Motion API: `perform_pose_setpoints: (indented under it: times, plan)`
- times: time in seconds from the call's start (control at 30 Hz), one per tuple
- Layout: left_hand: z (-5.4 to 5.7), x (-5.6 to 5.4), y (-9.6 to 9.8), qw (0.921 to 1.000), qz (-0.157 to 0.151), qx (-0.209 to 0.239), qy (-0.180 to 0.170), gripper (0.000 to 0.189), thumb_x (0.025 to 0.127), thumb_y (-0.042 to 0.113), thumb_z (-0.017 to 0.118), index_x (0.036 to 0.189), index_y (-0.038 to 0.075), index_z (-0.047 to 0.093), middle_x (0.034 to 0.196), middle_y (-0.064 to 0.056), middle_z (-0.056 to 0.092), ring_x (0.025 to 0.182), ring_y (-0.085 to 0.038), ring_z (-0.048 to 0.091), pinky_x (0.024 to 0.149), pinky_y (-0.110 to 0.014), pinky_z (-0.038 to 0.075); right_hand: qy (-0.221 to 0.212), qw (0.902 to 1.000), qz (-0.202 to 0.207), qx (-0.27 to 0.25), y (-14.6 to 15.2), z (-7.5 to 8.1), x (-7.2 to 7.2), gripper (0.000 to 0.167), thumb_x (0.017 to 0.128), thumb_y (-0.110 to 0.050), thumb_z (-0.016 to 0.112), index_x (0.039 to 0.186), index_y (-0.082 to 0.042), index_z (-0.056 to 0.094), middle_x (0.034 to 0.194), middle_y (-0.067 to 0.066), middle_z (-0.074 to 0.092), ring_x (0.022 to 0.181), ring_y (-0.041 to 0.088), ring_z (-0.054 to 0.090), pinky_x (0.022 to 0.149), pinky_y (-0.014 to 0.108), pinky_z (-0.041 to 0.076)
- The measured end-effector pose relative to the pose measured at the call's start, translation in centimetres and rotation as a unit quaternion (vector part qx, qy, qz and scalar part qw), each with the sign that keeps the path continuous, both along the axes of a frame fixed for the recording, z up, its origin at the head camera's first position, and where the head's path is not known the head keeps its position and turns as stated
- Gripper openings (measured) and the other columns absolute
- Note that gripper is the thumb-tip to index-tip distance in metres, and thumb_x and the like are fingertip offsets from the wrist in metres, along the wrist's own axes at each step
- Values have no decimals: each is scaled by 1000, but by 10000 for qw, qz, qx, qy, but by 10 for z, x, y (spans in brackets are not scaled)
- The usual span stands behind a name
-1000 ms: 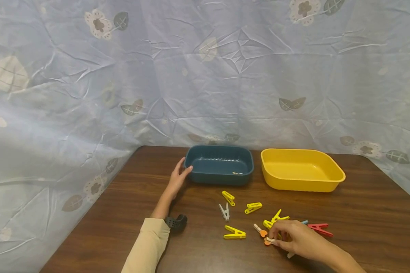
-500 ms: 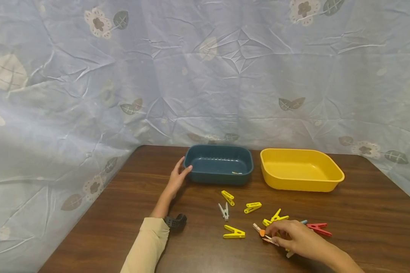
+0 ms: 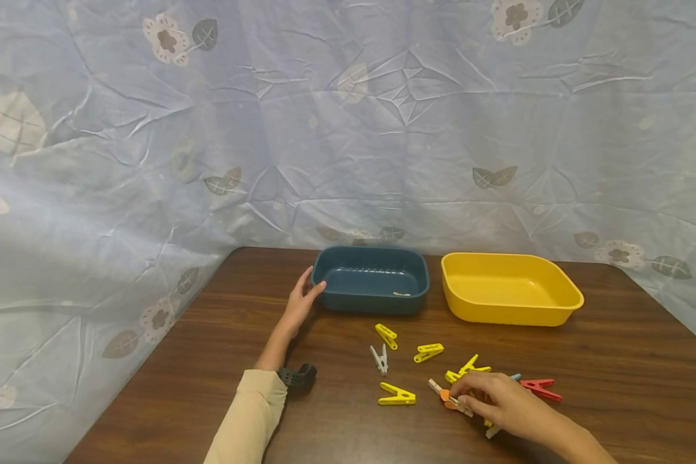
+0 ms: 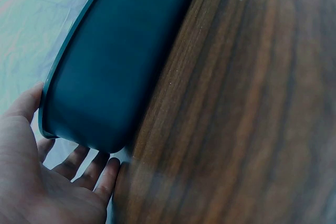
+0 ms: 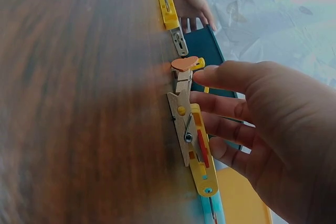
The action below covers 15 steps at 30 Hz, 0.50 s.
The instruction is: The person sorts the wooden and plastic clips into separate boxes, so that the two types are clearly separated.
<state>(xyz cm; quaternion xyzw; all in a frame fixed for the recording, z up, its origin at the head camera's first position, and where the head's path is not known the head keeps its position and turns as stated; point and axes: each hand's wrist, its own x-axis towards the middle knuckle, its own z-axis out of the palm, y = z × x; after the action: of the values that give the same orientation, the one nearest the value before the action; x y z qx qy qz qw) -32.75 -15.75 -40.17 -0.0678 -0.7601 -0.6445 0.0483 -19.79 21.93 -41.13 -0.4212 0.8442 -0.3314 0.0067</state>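
Held the right hand [image 3: 501, 399] low over the wooden table [image 3: 336, 425], with thumb and fingers loosely bent and, in the right wrist view, a narrow gap between thumb and index finger. Had those fingertips right at the nearer heart clothespin [image 3: 465, 410], a wooden one with an orange heart, lying on the table just beside the farther heart clothespin [image 3: 437, 387]. Could not tell a firm pinch from a light touch there. Partly covered a small cluster with the same hand: had a yellow clip [image 3: 466, 368] just beyond the fingers, a red clip [image 3: 541, 388] to the right and a blue clip [image 3: 516, 377] mostly hidden. Slanted the bare right forearm in from the lower right.

Rested the left hand [image 3: 298, 306] against the left end of the blue basin [image 3: 371, 304], relaxed rather than clenched, with the thumb at the front corner of the rim and the fingers along the end wall. Could not make out contact for every finger in the left wrist view. Stretched the left arm forward in a beige sleeve [image 3: 246, 415], with a black band [image 3: 298, 378] at the wrist.

Had a grey clip [image 3: 379, 361] and three more yellow clips [image 3: 397, 394] loose between the hands, and the yellow basin [image 3: 507, 314] right of the blue basin, touched by neither hand.
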Motion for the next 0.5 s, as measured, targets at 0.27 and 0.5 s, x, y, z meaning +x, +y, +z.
perform_pose_setpoints:
  times: [0.27, 0.5]
  plan:
    - [2, 2, 1, 10000, 37, -25, 10, 65, 94, 27, 53, 146, 6, 20, 143, -28, 23, 128, -42, 26, 100, -53, 25, -125, 9990, -110, 406, -1, 3, 4, 25, 86, -29, 66, 108, -19, 60, 80, -17, 48, 64, -1, 46, 52, 19, 42]
    - [2, 2, 1, 10000, 26, -13, -25, 64, 95, 26, 53, 146, 7, 20, 144, -27, 21, 129, -41, 25, 100, -53, 25, -20, 9989, -117, 448, 0, 1, 3, 26, 85, -26, 67, 109, -19, 60, 80, -18, 48, 65, -1, 45, 51, 18, 41]
